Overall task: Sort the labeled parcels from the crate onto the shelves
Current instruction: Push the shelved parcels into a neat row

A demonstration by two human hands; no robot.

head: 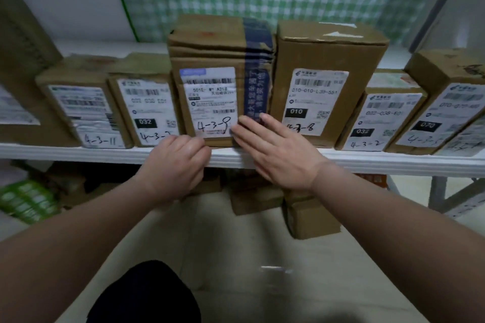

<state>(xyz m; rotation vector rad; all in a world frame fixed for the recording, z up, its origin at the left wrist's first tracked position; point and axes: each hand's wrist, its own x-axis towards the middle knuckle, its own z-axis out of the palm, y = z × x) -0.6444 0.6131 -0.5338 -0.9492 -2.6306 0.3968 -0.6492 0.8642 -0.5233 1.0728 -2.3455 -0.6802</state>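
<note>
A brown cardboard parcel (210, 55) with a blue tape band and a white label marked 4-3-9 stands upright on the white shelf (367, 162), in the middle of a row of labelled parcels. My right hand (275, 155) lies flat against the parcel's lower front, its straight fingers pressing the tape band and the label's corner. My left hand (173, 165) is at the shelf edge just below the label. Its fingers are curled, its knuckles touch the parcel's bottom edge, and nothing shows inside it. No crate is in view.
A taller parcel marked 4-3-8 (320, 60) stands close on the right and a shorter one (147, 102) on the left, with more parcels along the shelf. Below the shelf, cardboard boxes (309, 217) sit on the floor, and a green pack (26, 202) lies at the left.
</note>
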